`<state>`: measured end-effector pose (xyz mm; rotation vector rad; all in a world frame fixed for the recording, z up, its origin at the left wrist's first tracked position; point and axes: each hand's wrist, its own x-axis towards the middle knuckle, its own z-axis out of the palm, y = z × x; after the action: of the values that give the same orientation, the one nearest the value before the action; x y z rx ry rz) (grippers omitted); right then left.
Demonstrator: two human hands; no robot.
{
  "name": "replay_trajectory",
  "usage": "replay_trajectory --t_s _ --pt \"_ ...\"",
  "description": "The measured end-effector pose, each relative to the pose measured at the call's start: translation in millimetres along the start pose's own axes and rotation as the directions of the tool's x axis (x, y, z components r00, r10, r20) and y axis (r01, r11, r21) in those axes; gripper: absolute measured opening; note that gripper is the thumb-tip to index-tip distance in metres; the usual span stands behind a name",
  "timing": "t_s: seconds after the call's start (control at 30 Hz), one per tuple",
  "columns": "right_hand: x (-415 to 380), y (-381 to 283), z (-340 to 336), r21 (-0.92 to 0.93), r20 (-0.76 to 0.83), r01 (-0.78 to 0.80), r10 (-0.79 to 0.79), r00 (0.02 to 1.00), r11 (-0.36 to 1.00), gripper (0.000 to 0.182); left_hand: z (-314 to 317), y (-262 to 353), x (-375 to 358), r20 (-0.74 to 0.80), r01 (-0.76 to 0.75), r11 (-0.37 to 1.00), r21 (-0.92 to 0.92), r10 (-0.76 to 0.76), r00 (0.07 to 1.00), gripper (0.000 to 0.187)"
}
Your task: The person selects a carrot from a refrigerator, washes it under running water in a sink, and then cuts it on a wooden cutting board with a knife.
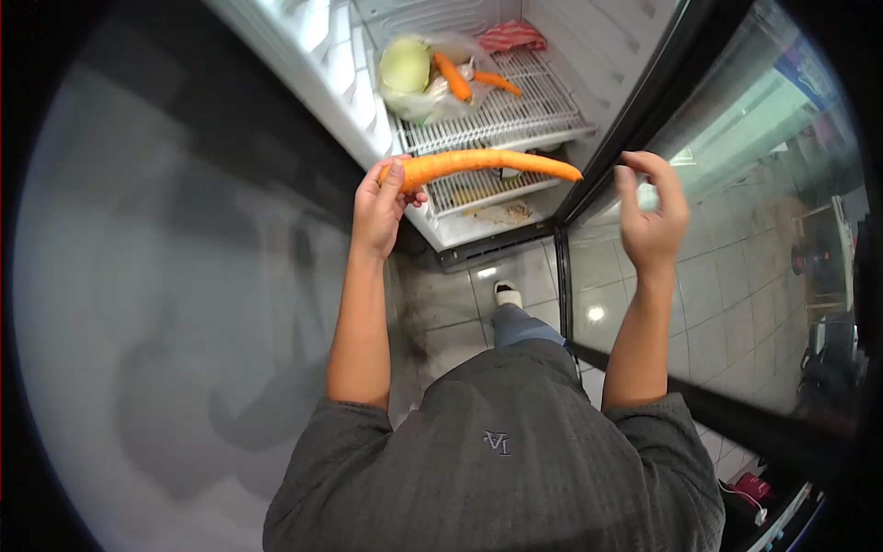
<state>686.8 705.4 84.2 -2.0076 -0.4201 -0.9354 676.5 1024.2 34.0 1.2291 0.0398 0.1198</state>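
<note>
A long, slightly curved orange carrot [487, 163] lies level across my view, in front of an opened fridge. My left hand [377, 213] grips its thick end, thumb on top. The thin tip points right, toward my right hand [657, 219], which is raised apart from the carrot with nothing in it. The right fingers are curved, with a gap between thumb and forefinger. Behind the carrot, a clear plastic bag [418, 109] sits on a white wire shelf [543, 101], with a pale green round vegetable [405, 66] and smaller carrots [452, 77] at it.
A red-and-white striped bag [511, 37] lies at the back of the shelf. The glass fridge door [727, 230] stands open on my right, close to my right arm. On my left is a grey surface [184, 276]. Tiled floor [455, 294] lies below.
</note>
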Motion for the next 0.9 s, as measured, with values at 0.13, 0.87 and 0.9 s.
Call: replay_trajectory --t_s 0.13,0.87,0.9 --pt "-80 -63 -92 -0.422 -0.390 0.254 -0.427 0.816 0.870 0.032 -24 5 -80 -0.034 -0.034 0.999 0.005 0.035 0.999 0.034" --pt "-188 -127 -171 0.145 -0.367 -0.269 0.304 0.879 0.952 0.031 -26 45 -298 -0.289 -0.159 0.987 0.037 0.163 0.943 0.030" --pt "-184 -129 -163 0.160 -0.344 -0.216 0.260 0.902 0.963 0.029 -29 47 -304 -0.309 -0.160 0.986 0.037 0.164 0.937 0.029"
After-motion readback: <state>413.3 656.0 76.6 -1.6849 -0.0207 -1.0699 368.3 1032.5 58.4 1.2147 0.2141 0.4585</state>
